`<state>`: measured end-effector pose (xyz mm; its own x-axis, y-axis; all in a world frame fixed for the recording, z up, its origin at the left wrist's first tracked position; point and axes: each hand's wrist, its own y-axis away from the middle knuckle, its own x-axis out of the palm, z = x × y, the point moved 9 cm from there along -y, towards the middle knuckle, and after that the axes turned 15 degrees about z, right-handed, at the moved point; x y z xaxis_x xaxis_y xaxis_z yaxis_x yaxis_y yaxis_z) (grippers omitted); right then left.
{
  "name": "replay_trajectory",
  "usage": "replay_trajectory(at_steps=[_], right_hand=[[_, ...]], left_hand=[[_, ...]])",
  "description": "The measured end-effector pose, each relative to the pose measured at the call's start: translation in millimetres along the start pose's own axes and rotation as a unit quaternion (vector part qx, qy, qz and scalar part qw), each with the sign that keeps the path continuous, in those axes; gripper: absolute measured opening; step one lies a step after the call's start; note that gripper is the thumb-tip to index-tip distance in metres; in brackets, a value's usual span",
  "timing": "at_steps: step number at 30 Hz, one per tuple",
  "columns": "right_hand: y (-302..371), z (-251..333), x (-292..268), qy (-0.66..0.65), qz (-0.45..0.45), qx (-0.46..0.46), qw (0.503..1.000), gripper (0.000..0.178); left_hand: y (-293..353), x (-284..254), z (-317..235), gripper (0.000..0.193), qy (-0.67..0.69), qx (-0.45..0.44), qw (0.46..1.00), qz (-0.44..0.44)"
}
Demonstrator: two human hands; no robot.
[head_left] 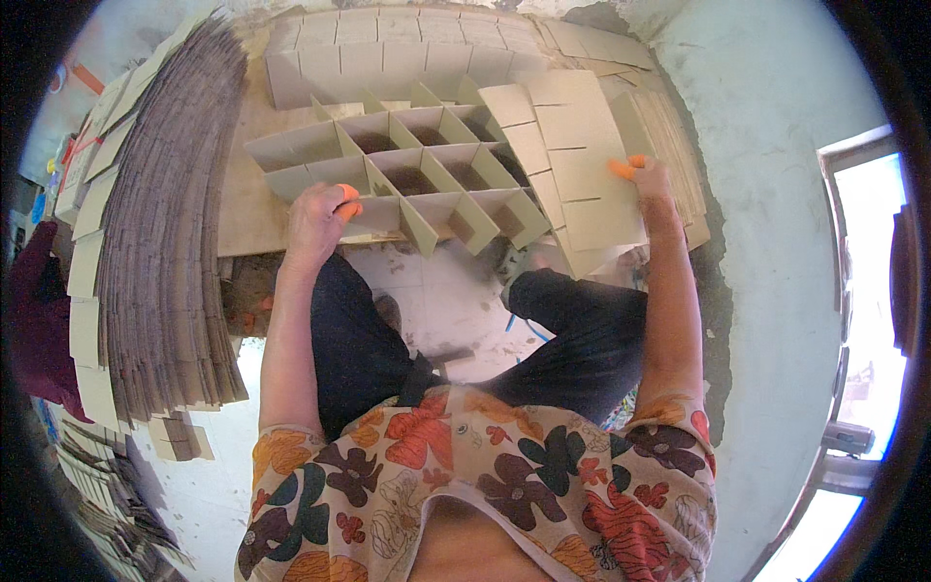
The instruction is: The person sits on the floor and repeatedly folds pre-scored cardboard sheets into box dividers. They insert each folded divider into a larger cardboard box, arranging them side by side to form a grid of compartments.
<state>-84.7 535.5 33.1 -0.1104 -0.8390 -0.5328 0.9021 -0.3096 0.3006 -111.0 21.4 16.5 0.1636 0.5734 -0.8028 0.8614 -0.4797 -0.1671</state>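
Observation:
In front of me is an assembled cardboard divider grid (446, 209) with square cells, its near edge reaching past the table's front. My left hand (322, 221), with orange finger covers on thumb and finger, is closed on the grid's near left strip. My right hand (648, 182), covered in orange at the fingertips too, pinches the right edge of a slotted cardboard strip (582, 145). Another slotted strip (529, 145) lies against it on the left, partly overlapped. Both strips lean at the grid's right end.
Behind the grid stands a row of slotted cardboard strips (388, 68). A tall curved stack of cardboard (160, 223) rises on the left. More flat strips (679, 165) lie at the right by the wall (776, 242). At far left a person's dark red sleeve (44, 330) shows.

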Motion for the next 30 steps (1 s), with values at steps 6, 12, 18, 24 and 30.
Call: replay_trajectory(at_steps=[6, 12, 18, 24, 30], right_hand=[[20.2, 42.0, -30.0, -0.054, -0.062, -0.052, 0.995, 0.040], [64.6, 167.7, 44.9, -0.091, 0.010, -0.339, 0.936, 0.049], [121.0, 263.1, 194.3, 0.177, 0.007, -0.433, 0.884, 0.044], [117.5, 287.6, 275.3, 0.164, 0.075, -0.482, 0.857, 0.031], [110.7, 296.5, 310.8, 0.198, 0.077, -0.498, 0.841, 0.023]], left_hand=[[2.3, -2.7, -2.5, 0.018, -0.004, -0.002, 1.000, -0.003], [19.1, -24.2, -5.2, 0.030, -0.018, 0.007, 0.998, -0.052], [43.4, -47.8, 10.2, 0.031, -0.075, 0.020, 0.993, -0.085], [47.2, -44.6, 19.4, 0.020, -0.043, 0.012, 0.997, -0.065], [44.8, -36.3, 32.2, 0.016, 0.002, 0.005, 0.998, -0.066]])
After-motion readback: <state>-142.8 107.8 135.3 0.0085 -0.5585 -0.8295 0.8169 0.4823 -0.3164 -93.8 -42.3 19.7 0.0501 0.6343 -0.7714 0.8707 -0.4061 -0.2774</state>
